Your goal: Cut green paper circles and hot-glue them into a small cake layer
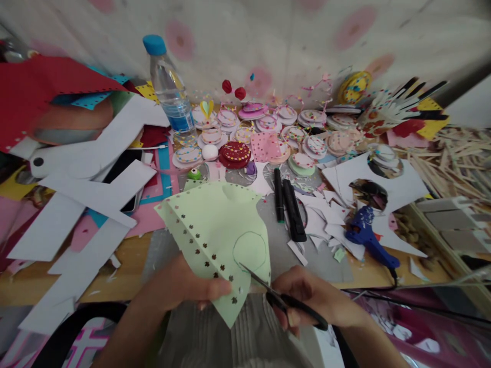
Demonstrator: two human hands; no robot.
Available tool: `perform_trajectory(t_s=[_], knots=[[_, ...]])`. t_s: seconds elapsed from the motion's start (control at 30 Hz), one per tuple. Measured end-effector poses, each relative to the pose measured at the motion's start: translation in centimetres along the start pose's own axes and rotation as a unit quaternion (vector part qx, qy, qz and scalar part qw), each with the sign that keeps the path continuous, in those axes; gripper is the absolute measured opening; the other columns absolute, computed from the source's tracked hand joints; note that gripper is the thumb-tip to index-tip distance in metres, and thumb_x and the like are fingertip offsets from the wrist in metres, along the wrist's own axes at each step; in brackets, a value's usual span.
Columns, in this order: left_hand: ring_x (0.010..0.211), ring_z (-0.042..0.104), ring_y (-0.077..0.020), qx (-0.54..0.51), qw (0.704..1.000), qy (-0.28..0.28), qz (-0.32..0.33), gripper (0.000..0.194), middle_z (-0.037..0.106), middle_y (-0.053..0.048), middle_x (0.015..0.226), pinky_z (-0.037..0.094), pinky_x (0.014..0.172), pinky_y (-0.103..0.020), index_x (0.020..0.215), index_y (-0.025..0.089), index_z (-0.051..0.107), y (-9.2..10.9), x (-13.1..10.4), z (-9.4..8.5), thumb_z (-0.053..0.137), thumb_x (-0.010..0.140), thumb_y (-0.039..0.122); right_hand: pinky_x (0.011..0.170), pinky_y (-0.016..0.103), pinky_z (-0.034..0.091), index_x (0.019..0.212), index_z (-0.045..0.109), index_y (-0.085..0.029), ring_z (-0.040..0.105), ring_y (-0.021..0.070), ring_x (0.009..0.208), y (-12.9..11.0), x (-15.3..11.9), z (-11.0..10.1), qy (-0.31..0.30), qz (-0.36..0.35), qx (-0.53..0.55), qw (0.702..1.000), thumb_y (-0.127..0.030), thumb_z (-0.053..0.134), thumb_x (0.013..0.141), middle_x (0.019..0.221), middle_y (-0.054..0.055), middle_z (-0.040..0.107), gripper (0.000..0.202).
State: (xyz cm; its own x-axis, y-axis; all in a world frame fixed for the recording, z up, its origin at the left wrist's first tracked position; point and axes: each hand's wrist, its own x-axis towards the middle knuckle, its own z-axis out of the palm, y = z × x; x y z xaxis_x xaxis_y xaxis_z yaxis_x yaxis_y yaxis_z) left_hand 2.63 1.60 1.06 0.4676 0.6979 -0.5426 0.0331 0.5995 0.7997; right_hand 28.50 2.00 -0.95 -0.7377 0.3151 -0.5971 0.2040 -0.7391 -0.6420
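Pinching green paper (222, 214) by near edge at desk (130, 271) front, left hand (203, 289) apparently steadies it; right hand (303, 286), closed round scissors (284, 298), holds them aslant across drawn circle (249, 248), likely leaving line visible.

Green sheet (218, 220) tilted | dark-spotted edge | drawn circle (250, 249) | black-handled scissors (286, 299) | tip at circle, other blade possibly underneath

Clear bottle (174, 105), blue cap (154, 45), upright near far edge of wooden table (130, 268), left of center. Small round decorated pieces (235, 153) in rows along same edge. Pen cup (376, 121), far right corner. Blue glue gun (370, 240) toward near right corner. Black marker (279, 197), mid-table. White paper strips (48, 225) piled across left end.
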Motion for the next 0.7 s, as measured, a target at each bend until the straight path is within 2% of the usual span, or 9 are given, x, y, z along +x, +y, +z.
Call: perform_trajectory(t_s=[0.13, 0.3, 0.5, 0.7], knots=[[0.038, 0.04, -0.0034, -0.024, 0.999, -0.031, 0.0, 0.025, 0.059, 0.002, 0.056, 0.031, 0.033, -0.015, 0.076, 0.012, 0.061, 0.3, 0.1, -0.2, 0.072, 0.065, 0.032, 0.045, 0.015, 0.043, 0.062, 0.06, -0.011, 0.05, 0.0041, 0.044, 0.3, 0.0, -0.2, -0.009, 0.011, 0.014, 1.0, -0.057, 0.084, 0.052, 0.055, -0.003, 0.056, 0.054], [0.039, 0.041, -0.0032, -0.053, 0.997, -0.049, 0.001, 0.029, 0.06, 0.003, 0.058, 0.031, 0.033, -0.013, 0.079, 0.013, 0.061, 0.1, 0.3, -0.6, 0.075, 0.062, 0.032, 0.044, 0.014, 0.044, 0.062, 0.06, -0.01, 0.051, 0.0038, 0.043, 0.1, -0.1, -0.3, -0.023, 0.021, 0.012, 0.999, -0.058, 0.085, 0.049, 0.055, -0.003, 0.056, 0.057], [0.04, 0.039, -0.0023, -0.04, 0.999, -0.018, -0.031, 0.023, 0.06, 0.003, 0.054, 0.029, 0.034, -0.011, 0.075, 0.012, 0.063, 0.7, -0.2, -0.3, 0.071, 0.061, 0.028, 0.043, 0.014, 0.044, 0.06, 0.059, -0.011, 0.051, 0.0036, 0.043, 0.0, -0.2, -0.5, -0.031, 0.028, 0.0, 0.999, -0.057, 0.085, 0.051, 0.054, -0.003, 0.057, 0.053], [0.037, 0.039, -0.0031, -0.042, 0.998, -0.025, -0.051, 0.024, 0.06, 0.003, 0.053, 0.026, 0.032, -0.013, 0.073, 0.012, 0.064, 1.2, -0.1, -0.2, 0.071, 0.057, 0.028, 0.043, 0.014, 0.043, 0.06, 0.059, -0.011, 0.051, 0.0041, 0.043, 0.3, -0.3, -0.5, -0.033, 0.03, -0.002, 0.999, -0.054, 0.085, 0.052, 0.054, -0.003, 0.057, 0.051]])
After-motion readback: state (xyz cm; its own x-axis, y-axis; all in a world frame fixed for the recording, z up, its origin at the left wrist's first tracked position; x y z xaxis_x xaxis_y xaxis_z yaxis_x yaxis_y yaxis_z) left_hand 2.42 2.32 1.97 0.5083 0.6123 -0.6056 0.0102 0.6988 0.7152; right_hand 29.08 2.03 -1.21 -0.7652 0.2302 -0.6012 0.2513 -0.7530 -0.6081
